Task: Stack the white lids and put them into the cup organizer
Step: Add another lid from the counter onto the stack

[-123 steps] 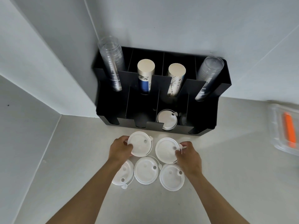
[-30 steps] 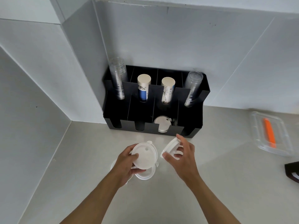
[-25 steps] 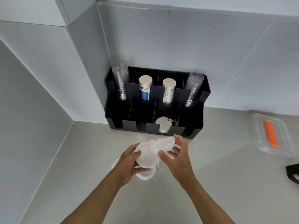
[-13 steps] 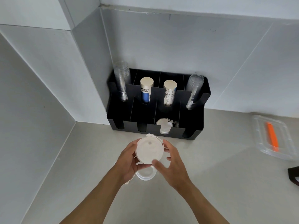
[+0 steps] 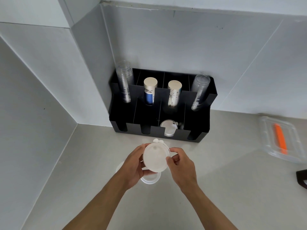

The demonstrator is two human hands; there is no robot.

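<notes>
A small stack of white lids [image 5: 155,157] is held above the counter, tilted toward me. My left hand [image 5: 132,165] grips it from the left and below; my right hand [image 5: 180,163] pinches its right rim. Under the hands, more white lids [image 5: 149,179] lie on the counter, partly hidden. The black cup organizer [image 5: 199,135] stands against the back wall in the corner. One white lid [image 5: 168,127] leans in its front row, third slot from the left.
The organizer's back row holds clear cup stacks [image 5: 124,82] at both ends and two paper cup stacks [image 5: 149,92] between them. A clear container [image 5: 265,136] with an orange item lies at right. A dark object [image 5: 302,178] sits at the right edge.
My right hand brought its lid over and set it on the lid in my left hand; both hands now hold the joined stack. The camera view shifted slightly.
</notes>
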